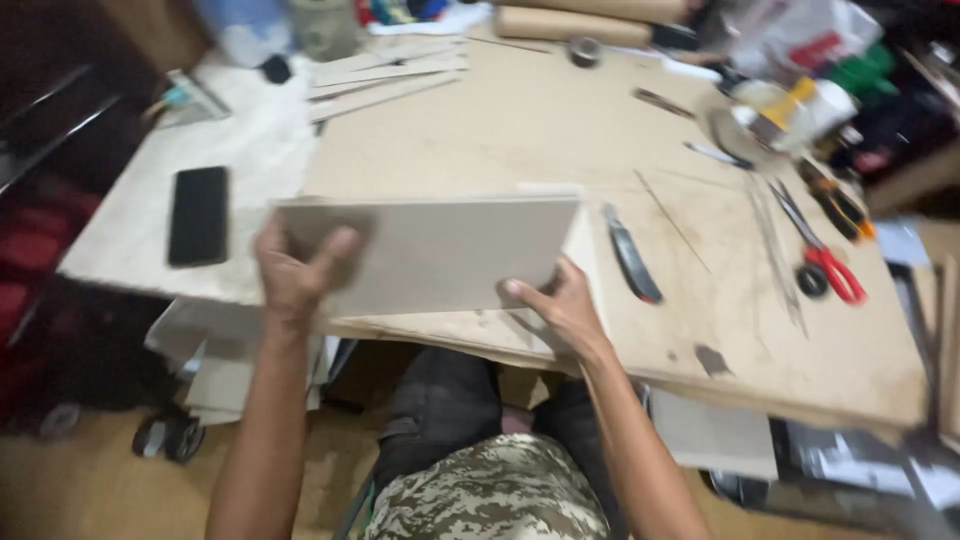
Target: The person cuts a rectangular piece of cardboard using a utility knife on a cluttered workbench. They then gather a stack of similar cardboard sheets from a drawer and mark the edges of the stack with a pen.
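Both hands grip a grey board [440, 255], held flat above the near edge of the worktable [520, 130]. Left hand [298, 268] clamps its 9 o'clock end, thumb on top; right hand [562, 308] holds the 4 o'clock corner. Utility knife [632, 265] lies just at 3 o'clock of the board. Red scissors [822, 255] further out at 3. Black phone [198, 215] at 9 o'clock. Picture blurred.
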